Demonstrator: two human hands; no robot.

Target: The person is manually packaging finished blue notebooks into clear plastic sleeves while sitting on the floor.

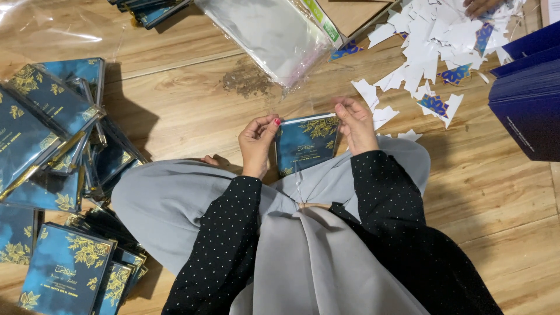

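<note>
A dark blue card with gold floral print [306, 143] sits in a clear plastic sleeve, held upright above my lap. My left hand [258, 142] pinches its top left corner. My right hand [356, 124] grips its top right edge. Both arms wear black sleeves with white dots. I sit cross-legged in grey trousers [175, 201] on a wooden floor [496, 198].
A heap of sleeved blue and gold cards [55, 175] lies at my left. A pack of clear plastic sleeves [271, 35] lies ahead. White paper scraps [431, 41] litter the upper right, where another person's hand [481, 6] shows. A stack of navy cards [528, 99] stands at the right.
</note>
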